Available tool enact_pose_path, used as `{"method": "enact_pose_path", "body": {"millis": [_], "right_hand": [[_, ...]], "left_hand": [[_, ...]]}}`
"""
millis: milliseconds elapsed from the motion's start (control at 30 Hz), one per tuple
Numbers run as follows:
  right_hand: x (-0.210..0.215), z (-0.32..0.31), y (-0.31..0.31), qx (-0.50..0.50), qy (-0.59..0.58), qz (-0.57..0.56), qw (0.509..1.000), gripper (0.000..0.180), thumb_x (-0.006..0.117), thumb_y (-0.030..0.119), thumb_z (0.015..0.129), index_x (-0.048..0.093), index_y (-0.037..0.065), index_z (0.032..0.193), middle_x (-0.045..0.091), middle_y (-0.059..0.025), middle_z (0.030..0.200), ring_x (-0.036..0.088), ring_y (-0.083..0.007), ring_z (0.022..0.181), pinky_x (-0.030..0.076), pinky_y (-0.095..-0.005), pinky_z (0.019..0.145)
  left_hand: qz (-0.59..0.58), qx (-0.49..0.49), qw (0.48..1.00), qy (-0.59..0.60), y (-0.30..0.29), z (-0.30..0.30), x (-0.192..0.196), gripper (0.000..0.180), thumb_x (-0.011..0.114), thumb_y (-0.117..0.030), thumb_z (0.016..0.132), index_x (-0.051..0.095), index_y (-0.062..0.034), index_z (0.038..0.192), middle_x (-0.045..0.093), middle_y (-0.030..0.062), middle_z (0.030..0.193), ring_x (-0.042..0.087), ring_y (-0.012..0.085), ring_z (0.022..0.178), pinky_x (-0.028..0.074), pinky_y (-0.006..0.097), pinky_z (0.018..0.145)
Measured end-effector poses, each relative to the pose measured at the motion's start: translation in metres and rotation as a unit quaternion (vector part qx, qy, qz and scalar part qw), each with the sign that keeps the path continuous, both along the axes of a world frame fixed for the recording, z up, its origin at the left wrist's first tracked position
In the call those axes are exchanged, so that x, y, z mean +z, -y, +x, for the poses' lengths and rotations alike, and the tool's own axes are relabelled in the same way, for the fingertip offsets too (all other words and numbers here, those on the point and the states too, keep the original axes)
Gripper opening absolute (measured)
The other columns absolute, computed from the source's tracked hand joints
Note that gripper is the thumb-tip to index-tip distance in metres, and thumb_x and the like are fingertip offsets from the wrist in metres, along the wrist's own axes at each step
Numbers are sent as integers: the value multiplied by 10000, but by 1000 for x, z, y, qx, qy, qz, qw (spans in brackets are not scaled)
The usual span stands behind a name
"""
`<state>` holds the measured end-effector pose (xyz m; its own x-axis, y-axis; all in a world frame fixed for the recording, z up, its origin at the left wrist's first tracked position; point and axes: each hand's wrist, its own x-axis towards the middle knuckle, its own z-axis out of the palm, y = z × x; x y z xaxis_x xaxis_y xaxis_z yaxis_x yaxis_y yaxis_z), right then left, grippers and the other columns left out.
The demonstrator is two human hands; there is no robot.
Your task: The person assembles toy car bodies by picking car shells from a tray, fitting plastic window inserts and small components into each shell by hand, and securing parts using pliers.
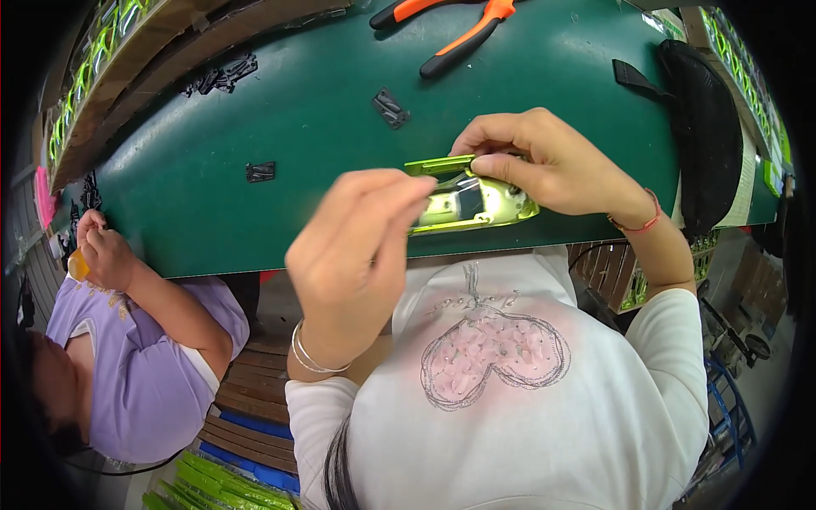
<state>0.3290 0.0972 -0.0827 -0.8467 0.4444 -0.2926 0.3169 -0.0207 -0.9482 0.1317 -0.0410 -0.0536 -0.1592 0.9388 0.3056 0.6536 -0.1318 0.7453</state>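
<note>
My right hand (544,161) grips a lime-green plastic housing (476,204) over the near edge of the green table (297,110), fingers wrapped over its top and right side. My left hand (357,246) is raised just left of the housing, fingers pinched together at its left end. Whether anything sits between those fingertips is too small to tell. The housing has a pale inner panel with a dark window facing me.
Orange-handled pliers (463,34) lie at the far edge. Small black plastic parts (390,108) (260,171) and a pile of them (221,76) rest on the table. A black bag (705,127) sits right. A person in a purple shirt (136,357) works at my left.
</note>
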Motion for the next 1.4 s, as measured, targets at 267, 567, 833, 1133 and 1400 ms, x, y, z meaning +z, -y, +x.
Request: {"method": "enact_pose_path", "body": {"millis": [267, 567, 833, 1133, 1400], "right_hand": [[-11, 3, 8, -47, -48, 9, 998, 120, 592, 50, 989, 682, -23, 1018, 705, -120, 808, 630, -198, 689, 485, -324, 643], [-10, 5, 7, -25, -34, -3, 999, 157, 569, 51, 1041, 694, -39, 1071, 714, -59, 894, 629, -83, 790, 509, -244, 717], [-9, 5, 7, -26, -26, 4, 999, 143, 571, 31, 1024, 694, -34, 1060, 713, -67, 870, 625, -96, 751, 505, -250, 695], [-15, -4, 14, -1, -118, 190, 975, 122, 693, 1, 893, 679, -25, 1011, 689, -140, 855, 672, -291, 719, 510, -336, 628], [-35, -32, 14, 7, -139, 308, 941, 168, 745, -26, 822, 635, 6, 946, 628, -104, 774, 627, -278, 612, 474, -352, 510]], "left_hand": [[-94, 16, 992, -78, -6, 13, -5, 121, 769, 89, 797, 731, 13, 884, 698, 102, 789, 668, 191, 670, 523, 283, 593], [-54, 18, 994, -89, -3, 23, -13, 163, 799, 37, 770, 723, -46, 887, 664, 59, 797, 637, 230, 603, 487, 333, 519], [-60, 46, 993, -93, 2, 26, -13, 163, 805, 41, 773, 714, -45, 878, 645, 53, 786, 623, 216, 600, 469, 335, 519], [-12, 78, 992, -95, 2, 31, -19, 191, 778, 81, 747, 686, -30, 872, 630, 69, 783, 629, 233, 621, 485, 337, 538], [-31, 107, 982, -152, -1, 18, -31, 189, 786, 53, 770, 671, -34, 892, 604, 66, 776, 624, 244, 644, 496, 341, 556]]}}
